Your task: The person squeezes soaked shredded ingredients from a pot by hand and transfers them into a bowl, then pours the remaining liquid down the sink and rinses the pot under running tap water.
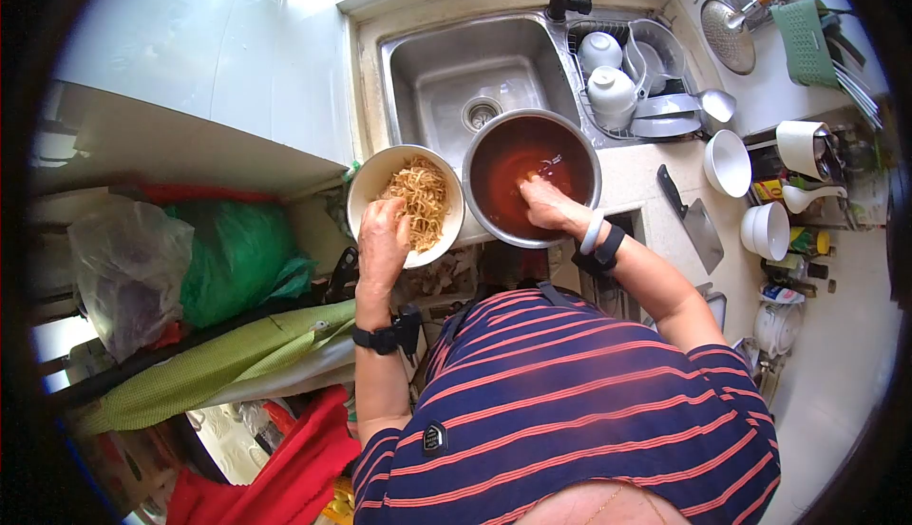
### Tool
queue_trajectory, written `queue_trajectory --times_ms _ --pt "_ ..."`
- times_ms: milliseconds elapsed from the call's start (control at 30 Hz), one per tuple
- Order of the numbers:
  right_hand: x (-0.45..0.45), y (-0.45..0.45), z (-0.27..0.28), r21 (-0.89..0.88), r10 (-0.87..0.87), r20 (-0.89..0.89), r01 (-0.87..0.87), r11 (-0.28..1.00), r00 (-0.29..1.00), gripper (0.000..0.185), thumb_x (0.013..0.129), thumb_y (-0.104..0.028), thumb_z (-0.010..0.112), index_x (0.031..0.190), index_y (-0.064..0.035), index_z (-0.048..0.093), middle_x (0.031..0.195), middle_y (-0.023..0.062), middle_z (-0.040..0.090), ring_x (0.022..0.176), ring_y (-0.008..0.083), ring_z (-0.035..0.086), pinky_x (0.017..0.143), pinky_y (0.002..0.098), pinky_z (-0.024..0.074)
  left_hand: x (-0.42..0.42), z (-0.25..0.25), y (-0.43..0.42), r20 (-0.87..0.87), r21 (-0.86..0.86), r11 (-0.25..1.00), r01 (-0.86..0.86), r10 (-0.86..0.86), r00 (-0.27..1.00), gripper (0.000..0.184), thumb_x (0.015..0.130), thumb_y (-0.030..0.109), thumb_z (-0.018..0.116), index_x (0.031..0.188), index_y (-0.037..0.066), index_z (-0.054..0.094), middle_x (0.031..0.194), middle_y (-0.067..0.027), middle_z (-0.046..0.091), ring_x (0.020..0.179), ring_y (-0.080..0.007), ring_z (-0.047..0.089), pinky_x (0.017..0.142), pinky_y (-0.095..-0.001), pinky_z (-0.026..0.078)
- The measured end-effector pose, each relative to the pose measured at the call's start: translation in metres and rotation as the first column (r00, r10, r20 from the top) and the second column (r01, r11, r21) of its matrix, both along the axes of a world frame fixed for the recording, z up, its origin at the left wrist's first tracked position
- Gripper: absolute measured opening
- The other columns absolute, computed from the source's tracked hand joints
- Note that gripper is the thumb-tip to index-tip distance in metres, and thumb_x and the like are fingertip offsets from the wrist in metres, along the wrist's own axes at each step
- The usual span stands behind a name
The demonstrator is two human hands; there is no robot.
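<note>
My left hand (383, 240) reaches over the near left side of a pale bowl (359, 192). Its fingers are bent and closed on thin, light-brown shredded strips (423, 197) that lie heaped inside. Just to the right is a round metal basin (591, 169) of reddish-brown liquid (503, 169). My right hand (553, 207) dips into that liquid with its fingers drawn together; the fingertips are partly under the surface, and anything between them is hidden. Bowl and basin stand side by side at the sink's near edge.
Behind them is a steel sink (427, 78) with a black faucet (567, 2). A rack of white dishes (613, 93) stands right of it. A cleaver (698, 226) lies on the right counter near white bowls (728, 164). Plastic bags (233, 249) crowd the left.
</note>
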State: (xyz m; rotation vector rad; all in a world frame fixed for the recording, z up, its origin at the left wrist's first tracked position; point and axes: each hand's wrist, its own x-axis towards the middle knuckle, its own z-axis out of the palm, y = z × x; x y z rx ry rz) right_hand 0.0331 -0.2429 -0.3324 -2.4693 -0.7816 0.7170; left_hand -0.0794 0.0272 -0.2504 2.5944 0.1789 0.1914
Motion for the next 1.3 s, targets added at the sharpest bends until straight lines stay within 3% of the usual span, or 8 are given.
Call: queue_trajectory --times_ms 100,167,300,567,700,900,1200,1300 --pt "-0.002 0.016 0.014 -0.057 0.044 -0.079 -0.049 0.997 0.996 0.027 0.07 0.002 0.048 0.096 0.0073 0.056 0.099 0.0328 0.054 0.096 0.0466 0.055 0.082 0.0489 0.046 0.0 0.004 -0.004 0.006 -0.029 0.999 0.016 -0.016 1.0 0.022 0.08 0.008 0.059 0.101 0.001 0.06 0.1 -0.017 0.058 0.096 -0.0326 0.057 0.086 -0.0385 0.045" --pt "-0.006 0.019 0.009 0.03 0.056 -0.021 -0.056 0.998 0.998 0.028 0.07 0.001 0.048 0.096 0.0077 0.056 0.095 0.0334 0.055 0.095 0.0468 0.055 0.081 0.0493 0.0456 0.0 0.005 -0.004 -0.005 -0.025 0.999 0.033 -0.033 0.999 0.022 0.08 0.008 0.06 0.101 0.001 0.06 0.1 -0.0171 0.058 0.096 -0.0325 0.057 0.086 -0.0383 0.045" --pt "-0.012 0.027 0.005 0.046 0.109 -0.123 -0.104 0.994 0.986 0.026 0.07 -0.001 0.047 0.093 0.0073 0.057 0.093 0.0331 0.057 0.095 0.0437 0.056 0.083 0.0489 0.0445 -0.001 0.0 -0.004 -0.002 -0.027 0.999 0.048 -0.048 0.999 0.021 0.08 0.008 0.06 0.101 0.001 0.06 0.1 -0.0171 0.058 0.095 -0.0322 0.057 0.085 -0.0382 0.045" --pt "-0.022 0.012 0.007 0.276 0.182 -0.168 -0.131 0.952 0.969 0.035 0.076 -0.001 0.046 0.109 0.0032 0.055 0.106 0.0238 0.057 0.103 0.0386 0.052 0.091 0.0432 0.0414 0.0 0.007 -0.018 -0.014 -0.121 0.988 0.099 -0.101 0.995 0.021 0.081 0.008 0.06 0.101 0.001 0.06 0.099 -0.0166 0.058 0.094 -0.0323 0.056 0.085 -0.0382 0.045" --pt "-0.027 -0.004 0.013 0.358 0.153 -0.134 -0.096 0.929 0.979 0.032 0.078 -0.001 0.046 0.107 0.0009 0.059 0.101 0.0216 0.061 0.1 0.0359 0.057 0.088 0.0417 0.0443 0.005 0.012 -0.032 -0.003 -0.111 0.985 0.134 -0.135 0.991 0.022 0.081 0.008 0.06 0.101 0.001 0.06 0.098 -0.0165 0.058 0.095 -0.0321 0.056 0.085 -0.0383 0.045" --pt "-0.025 -0.016 0.032 0.426 0.137 -0.511 0.111 0.898 0.849 0.021 0.083 -0.001 0.05 0.1 -0.0008 0.062 0.096 0.0122 0.064 0.093 0.0216 0.06 0.083 0.0326 0.0468 0.012 0.007 -0.066 -0.008 -0.257 0.934 0.249 -0.26 0.966 0.02 0.08 0.007 0.06 0.1 0.003 0.062 0.096 -0.0152 0.059 0.094 -0.0299 0.057 0.083 -0.0378 0.046" --pt "-0.032 -0.017 0.042 0.44 0.106 -0.345 0.061 0.896 0.933 0.018 0.078 -0.014 0.064 0.092 -0.003 0.063 0.085 0.0096 0.065 0.081 0.0177 0.061 0.074 0.0293 0.0473 0.018 -0.02 -0.104 -0.072 -0.05 0.912 0.408 -0.41 0.909 0.006 0.076 0.01 0.063 0.079 0.006 0.066 0.078 -0.0106 0.054 0.083 -0.0289 0.055 0.074 -0.0395 0.045" --pt "-0.037 -0.014 0.046 0.396 0.018 -0.365 0.137 0.908 0.931 0.017 0.077 -0.016 0.067 0.087 -0.0031 0.063 0.079 0.0095 0.065 0.076 0.0179 0.062 0.069 0.0308 0.0475 0.019 -0.021 -0.107 -0.107 -0.005 0.918 0.397 -0.396 0.912 0.007 0.076 0.012 0.063 0.078 0.006 0.066 0.078 -0.011 0.054 0.083 -0.0289 0.055 0.074 -0.0393 0.045"
